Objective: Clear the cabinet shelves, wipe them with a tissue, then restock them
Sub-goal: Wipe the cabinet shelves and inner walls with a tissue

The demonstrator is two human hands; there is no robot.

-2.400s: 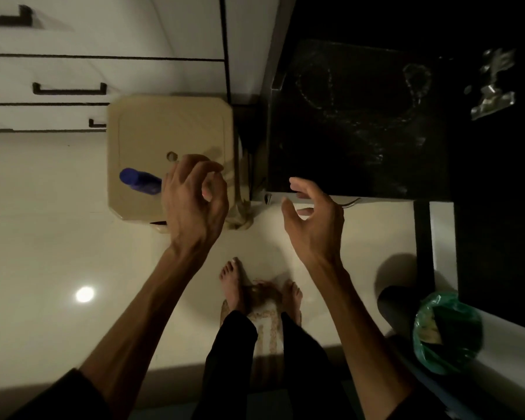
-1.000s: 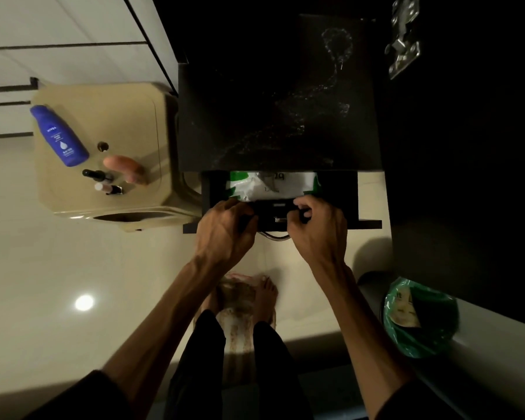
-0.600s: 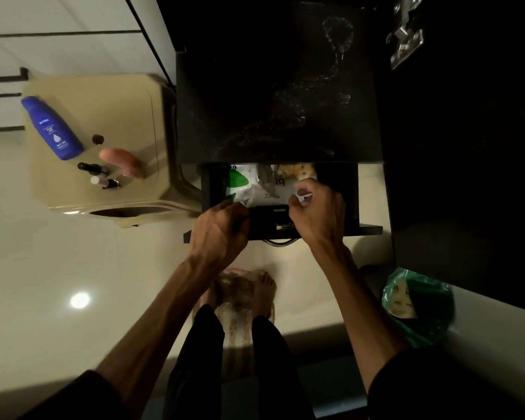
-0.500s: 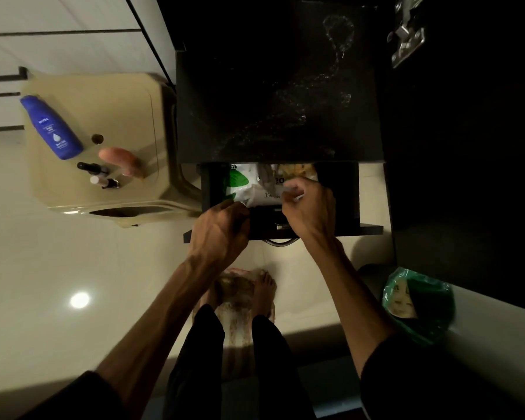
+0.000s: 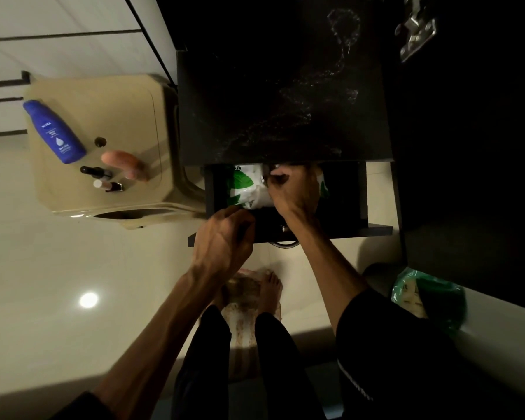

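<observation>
Stool (image 5: 73, 192) at 9 o'clock carries blue lotion bottle (image 5: 55, 131) and small vials (image 5: 103, 178); left hand (image 5: 222, 241), grip curled at the open drawer (image 5: 343, 207) front, whether holding anything I cannot tell; right hand (image 5: 291, 189) has moved from the drawer edge onto the wipes pack (image 5: 244, 189) at 12 o'clock, pinching its top; tissue extraction likely starting, wiping not yet begun.

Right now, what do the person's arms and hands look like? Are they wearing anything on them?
Both forearms are bare, with black sleeves pushed up near the elbows. The left hand and right hand wear no gloves. I can see no rings or watch. The right sleeve carries small white lettering, too blurry to read.
</observation>
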